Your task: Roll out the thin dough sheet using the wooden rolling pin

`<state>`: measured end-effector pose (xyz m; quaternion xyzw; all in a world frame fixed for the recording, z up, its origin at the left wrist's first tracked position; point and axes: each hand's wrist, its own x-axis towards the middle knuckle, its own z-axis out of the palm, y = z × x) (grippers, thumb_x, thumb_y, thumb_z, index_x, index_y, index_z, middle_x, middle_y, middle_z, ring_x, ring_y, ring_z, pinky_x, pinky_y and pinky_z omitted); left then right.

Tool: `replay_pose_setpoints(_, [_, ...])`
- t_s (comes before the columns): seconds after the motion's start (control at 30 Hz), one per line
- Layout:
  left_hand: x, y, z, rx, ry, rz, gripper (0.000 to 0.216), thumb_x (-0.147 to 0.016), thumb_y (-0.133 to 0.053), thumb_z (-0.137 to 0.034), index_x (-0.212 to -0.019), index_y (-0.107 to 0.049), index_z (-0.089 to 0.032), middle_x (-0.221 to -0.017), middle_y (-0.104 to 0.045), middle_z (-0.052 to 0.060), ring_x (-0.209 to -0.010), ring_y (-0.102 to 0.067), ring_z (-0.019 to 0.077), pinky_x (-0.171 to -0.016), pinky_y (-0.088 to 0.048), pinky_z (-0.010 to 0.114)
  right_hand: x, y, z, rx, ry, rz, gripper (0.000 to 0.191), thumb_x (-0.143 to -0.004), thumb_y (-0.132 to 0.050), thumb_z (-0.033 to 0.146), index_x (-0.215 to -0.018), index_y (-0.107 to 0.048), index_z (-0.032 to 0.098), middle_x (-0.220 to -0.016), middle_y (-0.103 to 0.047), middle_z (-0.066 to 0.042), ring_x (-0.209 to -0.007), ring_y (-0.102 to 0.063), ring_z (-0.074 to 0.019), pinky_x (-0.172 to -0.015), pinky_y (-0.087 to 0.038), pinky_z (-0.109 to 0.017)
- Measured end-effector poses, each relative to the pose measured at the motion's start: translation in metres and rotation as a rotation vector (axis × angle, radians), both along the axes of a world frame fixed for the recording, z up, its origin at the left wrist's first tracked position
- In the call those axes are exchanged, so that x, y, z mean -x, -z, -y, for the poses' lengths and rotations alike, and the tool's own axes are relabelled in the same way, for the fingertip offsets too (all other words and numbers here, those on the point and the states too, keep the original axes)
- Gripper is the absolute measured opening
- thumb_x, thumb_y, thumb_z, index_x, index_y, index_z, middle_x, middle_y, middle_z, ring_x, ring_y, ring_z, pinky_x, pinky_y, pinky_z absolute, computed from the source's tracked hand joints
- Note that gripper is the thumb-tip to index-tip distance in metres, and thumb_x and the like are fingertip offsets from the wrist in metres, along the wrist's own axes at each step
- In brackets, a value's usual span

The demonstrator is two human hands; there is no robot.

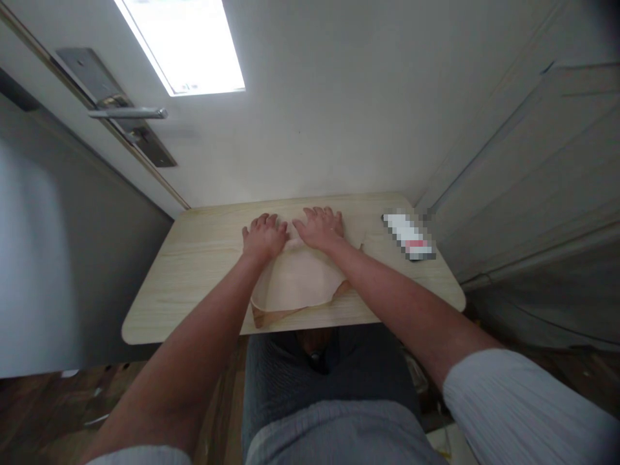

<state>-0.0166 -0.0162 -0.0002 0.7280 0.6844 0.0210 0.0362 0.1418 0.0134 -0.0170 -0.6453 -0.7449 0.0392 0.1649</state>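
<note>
A pale beige sheet (300,281) that looks like leather lies on the small wooden table (203,258). Its near edge curls up, showing a brown underside, and its right edge is ragged. My left hand (265,237) is pressed on the sheet's far left part, fingers stretched forward. Beside it, my right hand (320,227) rests palm down on the far right part with fingers spread. The two thumbs point towards each other, close together. Both hands and the right forearm cover some of the sheet.
A phone-like object (409,237), blurred out, lies on the table's right side. Behind the table stands a white door (310,129) with a metal handle (128,113) and a bright window. A grey panel (58,258) is on the left. My legs are under the near edge.
</note>
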Motion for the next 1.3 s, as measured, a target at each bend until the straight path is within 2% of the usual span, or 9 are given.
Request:
replay_pose_setpoints(0.23, [-0.001,0.002,-0.002,-0.080,-0.053,0.013,0.053,-0.097,-0.026,-0.038,-0.144,-0.044,-0.023,-0.154,-0.041,0.013,-0.137,-0.040,0.0334,-0.108,-0.034,0.060,0.001,0.000,-0.002,0.012,0.004,0.001,0.056,-0.093,-0.039,0.056,-0.130,-0.060,0.021,-0.131,-0.062,-0.014,-0.122,-0.048,-0.0358,-0.106,-0.025,-0.062])
replay_pose_setpoints(0.53, [-0.007,0.003,0.022,-0.159,-0.049,0.027,0.052,-0.098,-0.024,-0.039,-0.142,-0.047,-0.023,-0.150,-0.047,0.010,-0.134,-0.043,0.0309,-0.109,-0.033,0.058,-0.003,-0.003,0.023,-0.015,0.017,0.033,0.052,-0.094,-0.036,0.051,-0.129,-0.060,0.020,-0.131,-0.062,-0.014,-0.122,-0.048,-0.0341,-0.107,-0.024,-0.057])
replay_pose_setpoints(0.77, [-0.015,0.006,0.046,-0.223,-0.057,0.017,0.052,-0.099,-0.021,-0.042,-0.138,-0.051,-0.025,-0.149,-0.049,0.009,-0.133,-0.044,0.0304,-0.109,-0.032,0.056,-0.009,-0.004,0.053,-0.098,0.022,0.041,0.044,-0.096,-0.036,0.047,-0.116,-0.066,0.021,-0.125,-0.065,-0.012,-0.121,-0.048,-0.0318,-0.109,-0.021,-0.056])
replay_pose_setpoints(1.03, [-0.021,0.005,0.081,-0.257,-0.011,-0.001,0.055,-0.101,-0.015,-0.044,-0.136,-0.052,-0.024,-0.148,-0.049,0.011,-0.134,-0.043,0.0306,-0.108,-0.031,0.054,-0.017,0.005,0.083,-0.137,0.029,0.017,0.051,-0.098,-0.037,0.051,-0.133,-0.058,0.021,-0.146,-0.052,-0.011,-0.135,-0.038,-0.0317,-0.113,-0.017,-0.054])
replay_pose_setpoints(1.3, [-0.025,0.009,0.104,-0.286,0.008,-0.033,0.060,-0.101,-0.010,-0.046,-0.140,-0.048,-0.019,-0.149,-0.048,0.014,-0.136,-0.042,0.0298,-0.109,-0.032,0.051,-0.023,0.010,0.104,-0.150,0.011,0.027,0.059,-0.100,-0.033,0.054,-0.142,-0.050,0.017,-0.148,-0.049,-0.013,-0.136,-0.038,-0.0314,-0.114,-0.016,-0.054])
